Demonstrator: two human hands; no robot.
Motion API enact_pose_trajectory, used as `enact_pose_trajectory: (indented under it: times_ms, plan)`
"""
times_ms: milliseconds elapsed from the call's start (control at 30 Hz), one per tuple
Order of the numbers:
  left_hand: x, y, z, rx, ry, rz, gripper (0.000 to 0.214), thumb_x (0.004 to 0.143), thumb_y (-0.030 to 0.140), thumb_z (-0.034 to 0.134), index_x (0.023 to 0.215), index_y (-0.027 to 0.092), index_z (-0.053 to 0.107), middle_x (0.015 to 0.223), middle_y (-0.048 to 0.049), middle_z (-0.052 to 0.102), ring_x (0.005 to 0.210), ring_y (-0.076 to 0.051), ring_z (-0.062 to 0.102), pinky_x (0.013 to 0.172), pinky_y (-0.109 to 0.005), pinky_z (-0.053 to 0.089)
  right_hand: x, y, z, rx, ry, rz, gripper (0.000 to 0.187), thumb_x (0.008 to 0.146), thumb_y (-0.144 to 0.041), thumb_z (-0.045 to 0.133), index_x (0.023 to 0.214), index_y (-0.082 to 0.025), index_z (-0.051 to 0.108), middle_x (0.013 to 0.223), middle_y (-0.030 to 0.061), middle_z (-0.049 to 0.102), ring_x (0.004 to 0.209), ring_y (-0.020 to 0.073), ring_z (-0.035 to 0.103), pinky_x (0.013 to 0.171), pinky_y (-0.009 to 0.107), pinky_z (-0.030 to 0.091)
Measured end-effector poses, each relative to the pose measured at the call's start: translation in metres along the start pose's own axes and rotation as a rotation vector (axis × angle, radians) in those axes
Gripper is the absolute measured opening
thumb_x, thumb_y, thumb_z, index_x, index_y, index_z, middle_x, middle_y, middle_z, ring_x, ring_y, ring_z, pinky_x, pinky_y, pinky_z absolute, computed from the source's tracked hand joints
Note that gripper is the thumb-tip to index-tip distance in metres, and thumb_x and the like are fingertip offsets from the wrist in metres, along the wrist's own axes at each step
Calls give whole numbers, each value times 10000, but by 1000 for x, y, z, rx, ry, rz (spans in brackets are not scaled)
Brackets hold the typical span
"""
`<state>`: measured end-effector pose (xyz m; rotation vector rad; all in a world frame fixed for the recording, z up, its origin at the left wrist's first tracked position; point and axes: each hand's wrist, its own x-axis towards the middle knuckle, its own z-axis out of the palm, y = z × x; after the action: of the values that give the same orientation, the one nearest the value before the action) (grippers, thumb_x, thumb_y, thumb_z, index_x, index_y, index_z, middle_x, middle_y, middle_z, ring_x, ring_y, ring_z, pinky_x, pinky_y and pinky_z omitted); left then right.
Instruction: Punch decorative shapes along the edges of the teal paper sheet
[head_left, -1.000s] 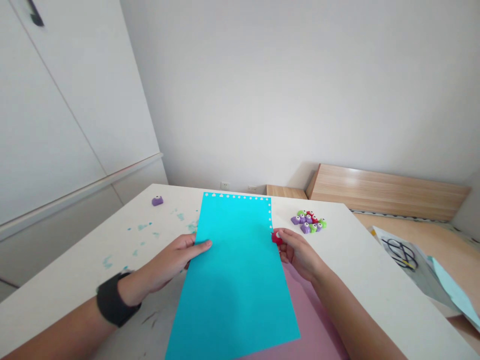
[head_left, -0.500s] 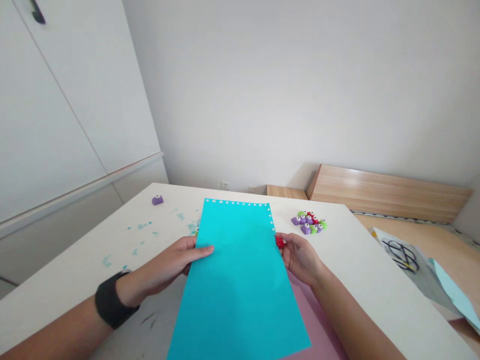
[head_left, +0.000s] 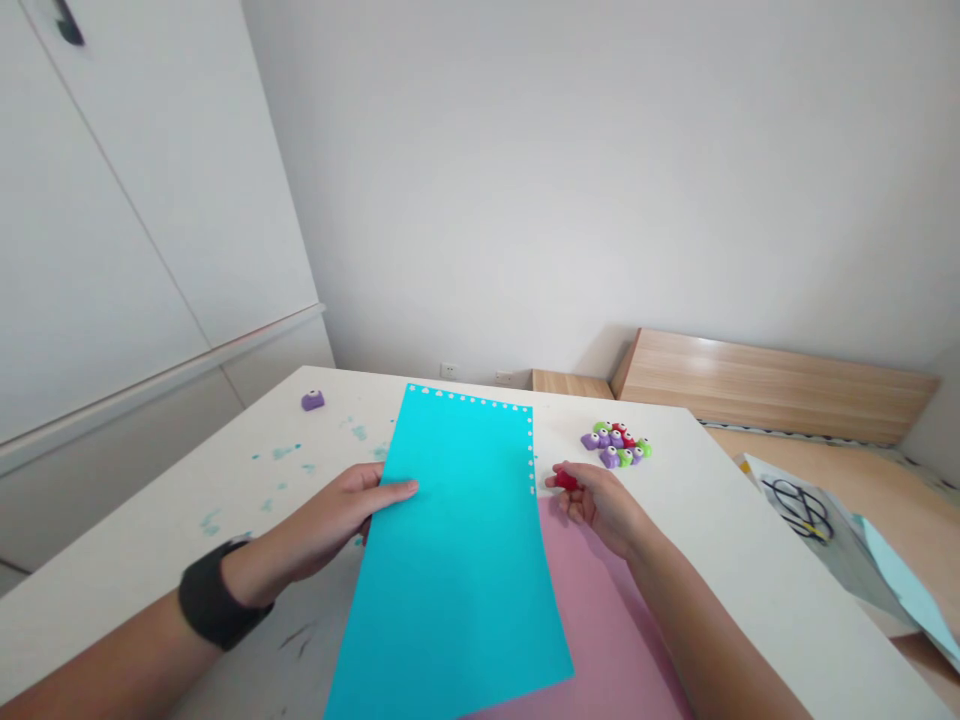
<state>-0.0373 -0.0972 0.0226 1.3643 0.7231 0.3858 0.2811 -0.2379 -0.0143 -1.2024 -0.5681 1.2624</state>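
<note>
A sheet of bright blue paper (head_left: pixel 457 540) is held up over the table, with small shaped holes along its top edge and the upper part of its right edge. My left hand (head_left: pixel 356 505) grips its left side, thumb on the front and the other fingers mostly hidden behind. Just right of the sheet, my right hand (head_left: pixel 600 505) is closed around a small red craft punch (head_left: pixel 568 481), which is apart from the paper. Beneath lies a pink sheet (head_left: pixel 592 610) on the white table.
Several purple, green and red craft punches (head_left: pixel 617 445) sit clustered at the right of the white table (head_left: pixel 720 560). One purple punch (head_left: pixel 313 400) stands at the far left. Blue paper scraps (head_left: pixel 285 453) are scattered on the left side. A wooden headboard (head_left: pixel 772 385) is beyond.
The red punch has come off the blue sheet's right edge, where more holes now show. The sheet has shifted and turned slightly left, baring more of the pink paper.
</note>
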Motion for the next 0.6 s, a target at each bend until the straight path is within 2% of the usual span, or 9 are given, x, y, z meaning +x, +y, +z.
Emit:
enact_pose_trajectory:
  times_ms: [200,333,500,600]
  plan:
    - [1,2,-1,-32,4,-12,558,741,524,738,1196,202,708,1125,-128,743,953,-346,705,798,-422,565,10,1,-18,101,5,91,337,920,-457,535,925,-133,625,1032,179,726,576,151,645,439,242,419]
    - [1,0,-10,-25,3,-7,538,788,507,709,1226,196,689,1188,-124,720,983,-347,701,814,-410,563,14,5,-17,38,76,4,361,881,-506,610,907,-147,611,1007,164,725,550,136,633,404,218,381]
    - [1,1,-15,-128,-71,15,478,838,424,693,1264,211,662,1254,-123,687,1067,-333,678,924,-429,531,16,6,-16,-76,160,-90,422,795,-552,698,897,-149,632,933,108,703,523,101,564,395,204,325]
    - [-1,6,-13,-203,-97,1,466,835,393,705,1259,203,667,1242,-131,692,1062,-335,681,947,-447,521,20,5,-13,-255,191,-141,466,773,-586,689,960,-159,672,858,51,673,512,85,498,417,203,270]
